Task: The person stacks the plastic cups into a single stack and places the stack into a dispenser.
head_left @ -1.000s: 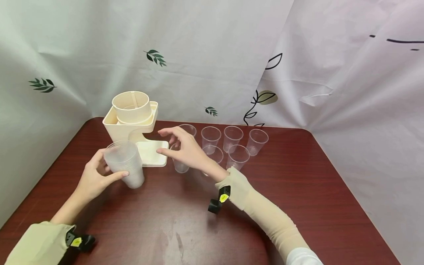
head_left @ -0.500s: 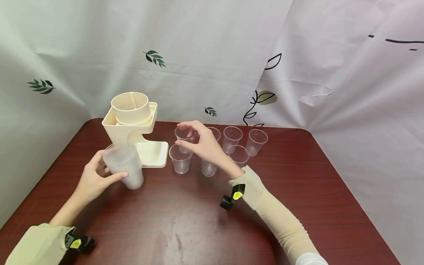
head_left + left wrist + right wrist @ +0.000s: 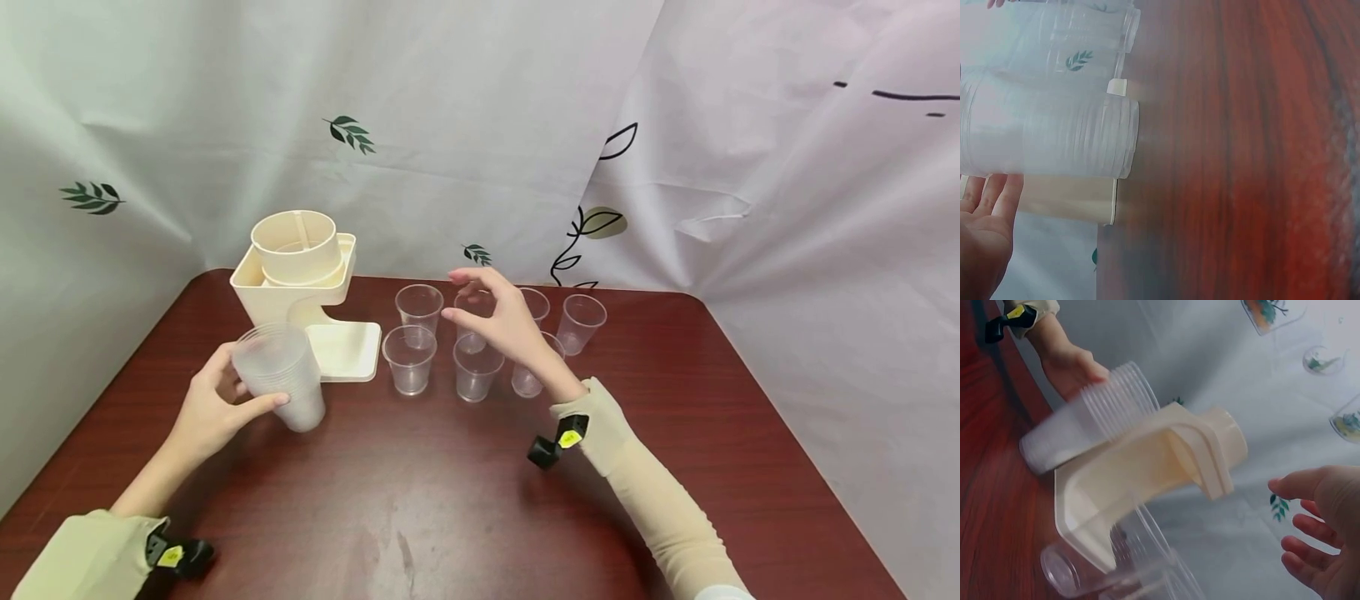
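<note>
My left hand point(image 3: 213, 408) grips a tilted stack of nested clear plastic cups point(image 3: 288, 379), its thumb across the near side. The left wrist view shows the stack point(image 3: 1054, 131) large, with my fingers point(image 3: 997, 200) beneath. Several single clear cups stand in two rows on the table, including a front left cup point(image 3: 410, 358) and a back right cup point(image 3: 581, 323). Over the middle of these rows hovers my right hand point(image 3: 502, 321), thumb and fingers apart and holding nothing. It partly hides the cups below. In the right wrist view that hand point(image 3: 1329, 531) is likewise spread.
A cream plastic stand point(image 3: 292, 292) with a round top ring and flat base plate point(image 3: 345, 350) rises just behind the held stack. White leaf-printed cloth point(image 3: 450, 150) hangs behind the dark red wooden table point(image 3: 450, 508).
My right hand has moved to the right, from beside the stand's base plate to above the middle of the cup rows. My left hand and its stack have stayed nearly still.
</note>
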The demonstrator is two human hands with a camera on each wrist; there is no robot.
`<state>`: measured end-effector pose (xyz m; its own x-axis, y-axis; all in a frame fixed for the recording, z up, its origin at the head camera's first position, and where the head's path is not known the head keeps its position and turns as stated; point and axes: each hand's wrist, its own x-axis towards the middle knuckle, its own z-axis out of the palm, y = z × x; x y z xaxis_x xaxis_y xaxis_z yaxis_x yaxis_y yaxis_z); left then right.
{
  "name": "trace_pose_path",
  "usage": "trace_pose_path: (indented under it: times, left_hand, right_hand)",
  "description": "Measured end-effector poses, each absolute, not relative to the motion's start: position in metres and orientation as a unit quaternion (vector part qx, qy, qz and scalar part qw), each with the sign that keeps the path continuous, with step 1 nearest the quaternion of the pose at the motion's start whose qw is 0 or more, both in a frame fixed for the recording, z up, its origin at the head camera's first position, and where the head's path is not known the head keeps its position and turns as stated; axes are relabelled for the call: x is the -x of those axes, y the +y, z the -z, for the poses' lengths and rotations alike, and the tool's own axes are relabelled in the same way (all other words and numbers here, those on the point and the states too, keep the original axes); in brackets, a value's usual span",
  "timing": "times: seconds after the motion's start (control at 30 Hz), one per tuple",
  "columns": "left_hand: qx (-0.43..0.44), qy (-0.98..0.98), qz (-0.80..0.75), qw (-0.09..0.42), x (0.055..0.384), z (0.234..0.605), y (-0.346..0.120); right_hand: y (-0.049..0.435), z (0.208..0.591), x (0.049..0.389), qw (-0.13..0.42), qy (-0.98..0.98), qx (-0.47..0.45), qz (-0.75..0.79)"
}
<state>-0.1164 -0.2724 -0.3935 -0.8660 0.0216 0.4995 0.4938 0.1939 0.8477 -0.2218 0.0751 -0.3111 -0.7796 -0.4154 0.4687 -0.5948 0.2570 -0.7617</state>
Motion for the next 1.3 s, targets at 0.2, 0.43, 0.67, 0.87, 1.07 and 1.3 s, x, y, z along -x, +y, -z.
trace_pose_path:
  times: [0.2,0.43,0.67,0.87,1.07,1.3]
  left_hand:
    - [0.176,-0.744,0.615,0.192,0.117,0.394,-0.273]
    - [0.184,-0.731,0.629,0.191,0.118,0.394,-0.272]
    - [0.185,-0.728,0.633,0.189,0.118,0.395,-0.272]
    - [0.185,-0.729,0.631,0.190,0.118,0.394,-0.273]
    - [0.182,-0.734,0.626,0.189,0.118,0.393,-0.273]
    - [0.189,-0.725,0.635,0.187,0.118,0.394,-0.273]
  right_hand:
    - [0.093,0.310,0.224,0.069,-0.798,-0.285,-0.526]
    - [0.111,0.307,0.230,0.107,-0.806,-0.289,-0.505]
    - [0.128,0.311,0.232,0.101,-0.809,-0.270,-0.513]
    - [0.144,0.313,0.236,0.101,-0.815,-0.249,-0.513]
    - [0.162,0.313,0.238,0.126,-0.825,-0.241,-0.496]
    - [0.180,0.315,0.241,0.144,-0.838,-0.232,-0.472]
